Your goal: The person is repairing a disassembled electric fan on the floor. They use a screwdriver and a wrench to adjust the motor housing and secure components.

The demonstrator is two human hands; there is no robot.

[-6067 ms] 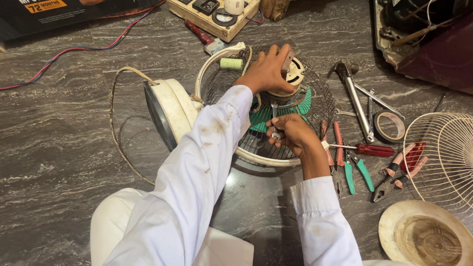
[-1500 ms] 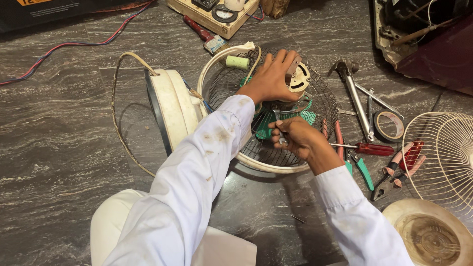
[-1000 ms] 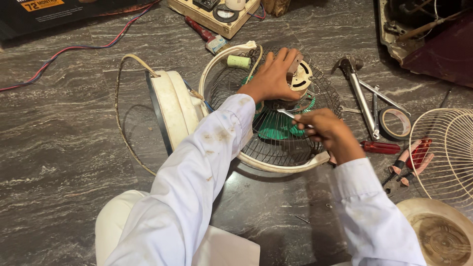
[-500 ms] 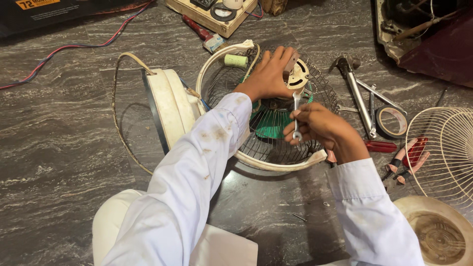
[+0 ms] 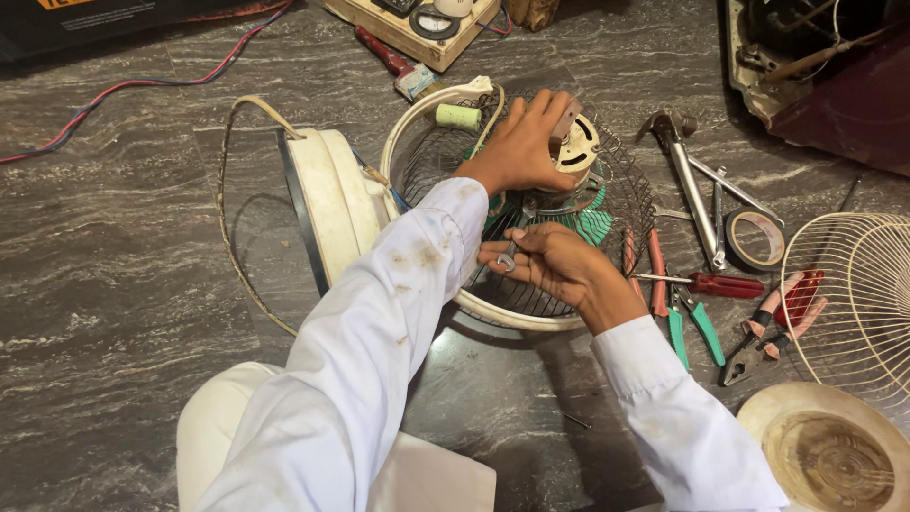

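Observation:
A fan assembly lies on the dark stone floor: a wire guard with a white rim (image 5: pixel 493 308), a green blade (image 5: pixel 595 224) and a cream motor hub (image 5: pixel 578 147) on top. My left hand (image 5: pixel 519 144) rests on the hub and grips it from the left side. My right hand (image 5: pixel 548 265) hovers over the guard's near side and pinches a small metal spanner (image 5: pixel 509 257), its ring end pointing toward my left sleeve. A white fan base (image 5: pixel 327 204) stands on edge to the left of the guard.
Right of the guard lie pliers with green handles (image 5: pixel 700 327), a red-handled screwdriver (image 5: pixel 720 284), a metal wrench (image 5: pixel 687 185) and a roll of tape (image 5: pixel 755 239). A second wire guard (image 5: pixel 853 294) and a round dish (image 5: pixel 825 455) sit at right. A wooden switch box (image 5: pixel 417 24) lies behind.
My right hand swung the spanner from upright near the hub down and leftward, over the guard's near edge. My left hand stayed on the hub.

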